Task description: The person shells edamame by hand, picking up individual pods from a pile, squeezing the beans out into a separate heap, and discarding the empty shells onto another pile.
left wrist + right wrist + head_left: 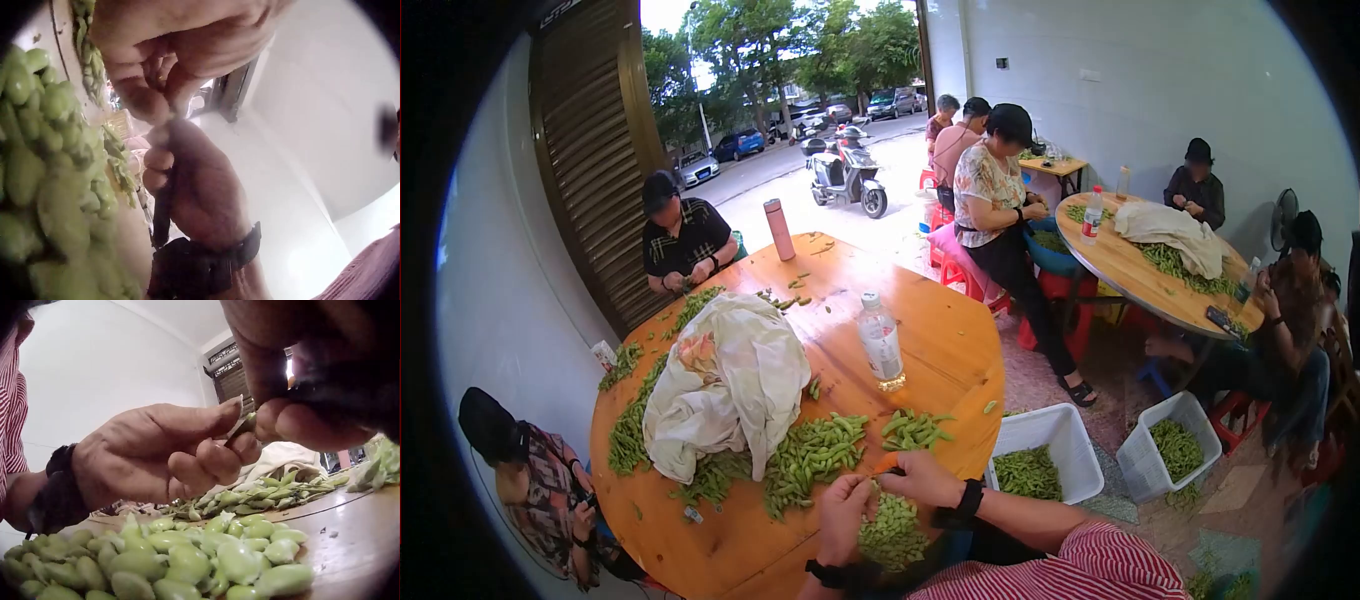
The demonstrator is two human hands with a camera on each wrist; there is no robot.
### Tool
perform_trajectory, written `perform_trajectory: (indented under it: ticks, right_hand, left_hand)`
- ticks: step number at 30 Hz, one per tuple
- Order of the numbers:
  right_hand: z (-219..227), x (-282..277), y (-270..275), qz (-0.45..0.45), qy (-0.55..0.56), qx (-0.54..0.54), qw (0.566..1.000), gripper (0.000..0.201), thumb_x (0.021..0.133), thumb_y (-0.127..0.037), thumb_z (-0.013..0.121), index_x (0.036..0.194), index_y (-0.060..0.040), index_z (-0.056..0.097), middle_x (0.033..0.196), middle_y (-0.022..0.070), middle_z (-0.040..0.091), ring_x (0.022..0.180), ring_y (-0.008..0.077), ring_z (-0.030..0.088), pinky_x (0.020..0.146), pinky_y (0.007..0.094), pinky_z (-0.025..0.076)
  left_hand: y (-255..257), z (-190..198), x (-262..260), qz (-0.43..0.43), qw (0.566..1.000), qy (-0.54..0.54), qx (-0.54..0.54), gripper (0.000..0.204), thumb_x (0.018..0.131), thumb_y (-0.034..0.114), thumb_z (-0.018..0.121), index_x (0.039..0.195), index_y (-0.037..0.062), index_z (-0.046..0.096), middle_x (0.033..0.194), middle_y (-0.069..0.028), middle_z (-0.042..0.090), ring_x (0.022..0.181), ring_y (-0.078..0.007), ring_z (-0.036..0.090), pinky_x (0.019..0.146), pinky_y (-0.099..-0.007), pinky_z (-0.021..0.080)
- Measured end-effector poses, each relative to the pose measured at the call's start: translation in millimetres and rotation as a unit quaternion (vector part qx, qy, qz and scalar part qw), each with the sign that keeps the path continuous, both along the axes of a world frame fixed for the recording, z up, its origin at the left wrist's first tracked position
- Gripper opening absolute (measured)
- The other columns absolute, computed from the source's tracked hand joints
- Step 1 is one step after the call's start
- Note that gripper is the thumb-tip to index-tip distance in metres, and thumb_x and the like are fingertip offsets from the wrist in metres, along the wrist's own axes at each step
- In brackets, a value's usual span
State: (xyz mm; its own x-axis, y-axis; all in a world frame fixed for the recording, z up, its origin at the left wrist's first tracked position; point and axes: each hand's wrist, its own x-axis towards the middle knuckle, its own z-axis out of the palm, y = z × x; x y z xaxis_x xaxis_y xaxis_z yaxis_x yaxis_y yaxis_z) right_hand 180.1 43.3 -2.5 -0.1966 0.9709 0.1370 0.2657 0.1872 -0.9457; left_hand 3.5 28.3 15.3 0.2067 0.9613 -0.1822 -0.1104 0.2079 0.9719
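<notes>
Fingers of the left hand (846, 510) pinch one green pod (242, 427) at six o'clock in the head view; those of the right hand (925, 478) curl round one slim dark object (163, 215). We see one heap of shelled beans (894, 535) just below, one cloth (735, 370) at eight, two white crates (1137, 472) at four.

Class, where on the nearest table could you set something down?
Mostly bare patches on the table: its right side, between the bottle and the rim; the stretch between the flask and bottle; the near-left part, beside the left hand and below the pods. Crowded: around the cloth, and where shelled beans lie heaped by that hand.
</notes>
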Motion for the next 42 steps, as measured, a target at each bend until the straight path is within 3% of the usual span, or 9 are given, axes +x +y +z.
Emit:
perform_trajectory:
  ticks: [2,4,5,11,13,20,29,37,42]
  right_hand:
    - [-1,1,3,-0.005,0.044,-0.044,0.998,0.021,0.09,-0.02,0.066,0.089,0.001,0.065,0.066,0.0008,0.058,0.059,0.0055,0.051,0.052,0.0256,0.042]
    - [-5,2,6,-0.016,-0.025,-0.013,0.999,0.023,0.086,-0.021,0.064,0.094,0.0002,0.069,0.07,0.0114,0.066,0.059,0.0166,0.062,0.057,0.0331,0.048]
    - [-5,2,6,-0.018,-0.026,-0.012,0.999,0.023,0.086,-0.021,0.064,0.094,0.0002,0.069,0.07,0.0114,0.066,0.059,0.0166,0.062,0.057,0.0331,0.048]
    - [1,-6,8,-0.028,-0.022,-0.033,0.999,0.018,0.086,-0.018,0.064,0.09,-0.0007,0.069,0.067,0.0065,0.065,0.056,0.0134,0.059,0.054,0.0305,0.048]
    - [3,-8,10,0.031,0.078,-0.175,0.981,0.015,0.09,-0.016,0.064,0.093,-0.0022,0.066,0.067,-0.0011,0.061,0.054,0.005,0.053,0.048,0.0208,0.043]
    - [0,-20,14,0.028,0.104,-0.198,0.974,0.011,0.089,-0.012,0.06,0.09,-0.002,0.063,0.067,-0.0002,0.059,0.053,0.0057,0.054,0.048,0.02,0.044]
    - [-3,-27,16,0.02,0.138,-0.174,0.975,0.01,0.088,-0.012,0.059,0.088,-0.0021,0.061,0.066,-0.0009,0.057,0.053,0.006,0.053,0.049,0.0205,0.043]
    - [-11,-26,18,-0.004,-0.02,0.014,1.0,0.013,0.085,-0.013,0.06,0.09,-0.0006,0.064,0.067,0.0028,0.06,0.058,0.01,0.056,0.054,0.0269,0.044]
    - [-7,-21,15,0.031,0.063,-0.081,0.994,0.011,0.087,-0.012,0.059,0.091,-0.0027,0.063,0.068,-0.0007,0.058,0.06,0.0064,0.053,0.054,0.0242,0.043]
  left_hand:
    - [2,-4,3,-0.005,0.999,0.008,0.033,0.012,0.093,0.009,0.062,0.099,-0.0008,0.06,0.077,-0.0019,0.061,0.061,-0.0078,0.054,0.055,-0.0224,0.044]
    - [7,-13,0,-0.019,0.994,0.055,0.089,0.018,0.088,0.006,0.068,0.103,-0.002,0.06,0.082,-0.0037,0.063,0.064,-0.0073,0.056,0.056,-0.0233,0.047]
    - [9,-15,-1,-0.02,0.994,0.054,0.09,0.018,0.088,0.006,0.068,0.103,-0.002,0.06,0.082,-0.0037,0.063,0.064,-0.0073,0.056,0.056,-0.0233,0.047]
    - [13,-22,-7,0.017,0.985,0.107,0.134,0.016,0.085,0.007,0.071,0.094,-0.0032,0.063,0.08,-0.0055,0.066,0.065,-0.0074,0.058,0.055,-0.024,0.047]
    - [15,-28,-12,0.021,0.97,0.146,0.193,0.01,0.086,0.003,0.069,0.091,-0.0021,0.061,0.071,-0.0038,0.062,0.057,-0.0068,0.054,0.049,-0.024,0.043]
    - [12,-22,-16,0.03,0.972,0.155,0.176,0.01,0.088,0.004,0.067,0.089,-0.0029,0.059,0.068,-0.0044,0.061,0.055,-0.0067,0.053,0.047,-0.0236,0.041]
    - [12,-23,-12,0.047,0.995,0.023,0.084,0.01,0.092,0.004,0.061,0.098,-0.0036,0.058,0.071,-0.0054,0.06,0.055,-0.0099,0.055,0.047,-0.023,0.044]
    - [16,-29,-15,0.021,0.998,-0.065,-0.004,0.014,0.097,0.012,0.058,0.099,-0.0019,0.058,0.076,-0.0047,0.061,0.06,-0.01,0.056,0.054,-0.0229,0.047]
    - [24,-35,-22,-0.032,0.987,-0.15,-0.054,0.012,0.096,0.011,0.057,0.097,-0.0008,0.059,0.077,-0.0056,0.061,0.063,-0.0115,0.055,0.058,-0.0251,0.047]
